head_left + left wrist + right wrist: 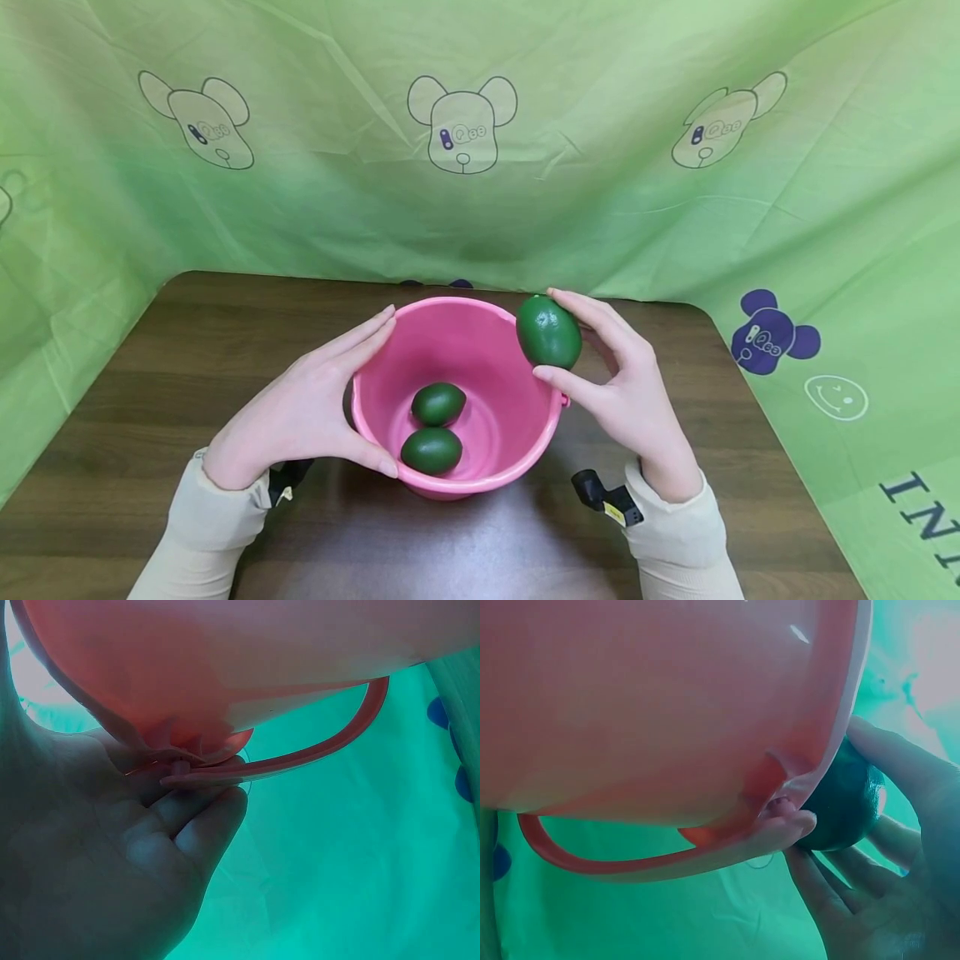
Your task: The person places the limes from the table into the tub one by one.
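Note:
In the head view a pink bucket (480,333) stands upright on the table, its mouth facing up. Two dark green avocados (439,404) lie close together on its floor. My left hand (315,400) holds the bucket's left rim, fingers at the far side and thumb at the near side. Another glossy green avocado (550,332) is held between the thumb and fingers of my right hand (622,367), at the right rim. From the right wrist, this avocado (844,799) shows just outside the rim, beside the handle joint.
The bucket's pink handle (322,746) hangs down on the far side. Dark brown wood forms the tabletop (187,358). A green printed cloth (322,192) rises behind the table and along both sides. Small black cameras (600,492) are strapped at the wrists.

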A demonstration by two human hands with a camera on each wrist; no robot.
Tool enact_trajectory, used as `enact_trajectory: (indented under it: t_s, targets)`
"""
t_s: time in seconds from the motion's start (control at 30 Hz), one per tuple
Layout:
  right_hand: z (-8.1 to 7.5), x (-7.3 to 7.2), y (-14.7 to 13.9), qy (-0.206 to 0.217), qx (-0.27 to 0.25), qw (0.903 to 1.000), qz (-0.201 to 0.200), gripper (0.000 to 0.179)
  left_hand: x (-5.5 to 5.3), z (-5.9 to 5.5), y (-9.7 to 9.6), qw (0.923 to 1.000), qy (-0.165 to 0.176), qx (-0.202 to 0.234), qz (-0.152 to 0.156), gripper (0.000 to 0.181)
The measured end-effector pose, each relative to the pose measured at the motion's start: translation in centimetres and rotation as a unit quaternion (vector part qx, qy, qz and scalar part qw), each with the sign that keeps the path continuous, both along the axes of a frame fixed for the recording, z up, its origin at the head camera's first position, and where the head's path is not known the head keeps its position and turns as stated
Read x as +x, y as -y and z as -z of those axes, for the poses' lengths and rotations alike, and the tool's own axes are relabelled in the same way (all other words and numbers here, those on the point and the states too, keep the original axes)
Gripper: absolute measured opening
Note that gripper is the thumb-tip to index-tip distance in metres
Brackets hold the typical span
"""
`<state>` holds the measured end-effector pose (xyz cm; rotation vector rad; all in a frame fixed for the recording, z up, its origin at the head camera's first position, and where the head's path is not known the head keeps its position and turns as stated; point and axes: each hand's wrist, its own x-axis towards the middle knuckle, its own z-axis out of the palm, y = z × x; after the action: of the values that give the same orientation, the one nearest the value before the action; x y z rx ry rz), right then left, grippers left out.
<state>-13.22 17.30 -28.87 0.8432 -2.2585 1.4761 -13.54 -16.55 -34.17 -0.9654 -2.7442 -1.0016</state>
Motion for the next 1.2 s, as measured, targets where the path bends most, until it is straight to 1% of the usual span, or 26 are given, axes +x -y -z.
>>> enact_trajectory:
  t_s: [0.13,0.3,0.57,0.73,0.93,1.2]
  targets:
    - [-0.23,0.26,0.16,-0.005,0.001,1.0,-0.007,0.074,-0.03,0.0,-0.02,1.0,0.0,0.0,0.0,0.141]
    - [-0.26,0.4,0.16,-0.004,0.003,0.9998,-0.018,0.074,-0.01,-0.04,-0.05,1.0,-0.001,-0.002,0.0,0.141]
    - [-0.2,0.5,0.16,-0.001,0.009,0.9995,-0.031,0.075,0.07,-0.08,-0.12,1.0,0.007,0.005,-0.001,0.141]
    - [-0.19,0.6,0.23,-0.001,0.013,0.9991,-0.041,0.076,0.02,0.02,-0.02,1.0,0.004,0.005,-0.001,0.141]
    - [-0.16,0.73,0.31,-0.006,0.016,0.9982,-0.057,0.075,-0.03,0.11,0.09,1.0,0.004,0.006,0.001,0.141]
    - [-0.23,0.92,0.37,-0.017,0.032,0.997,-0.068,0.073,-0.08,0.14,0.04,0.9999,0.007,0.008,0.001,0.141]
